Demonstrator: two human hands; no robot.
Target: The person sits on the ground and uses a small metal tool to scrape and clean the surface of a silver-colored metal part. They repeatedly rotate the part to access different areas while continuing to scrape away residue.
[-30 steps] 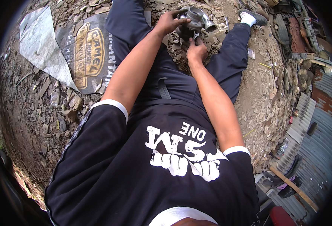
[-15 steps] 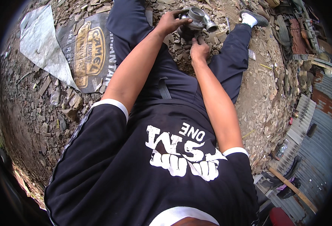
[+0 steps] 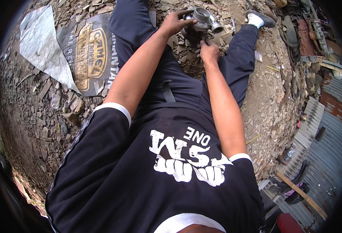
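Observation:
Between my spread legs, at the top of the view, is a grey metal turbocharger (image 3: pixel 202 24) with a round open mouth facing up and a pipe outlet on its right. My left hand (image 3: pixel 174 23) grips it from the left, fingers and thumb resting on the housing. Just below its near side is my right hand (image 3: pixel 209 51), closed with curled fingers and the thumb pointing toward the underside. Whatever those fingers pinch is too small and dark to make out. The lower part of the turbocharger lies in shadow.
Broken stone chips (image 3: pixel 271 97) cover the ground. A printed dark sheet (image 3: pixel 95 58) and a pale grey sheet (image 3: pixel 43 46) lie at the left. Along the right are scrap metal parts (image 3: pixel 306 35), corrugated roofing sheets (image 3: pixel 326 155) and a wooden pole (image 3: pixel 301 194).
My right hand has shifted slightly right and rolled, its fingers still curled below the turbocharger. My left hand and the turbocharger have hardly moved.

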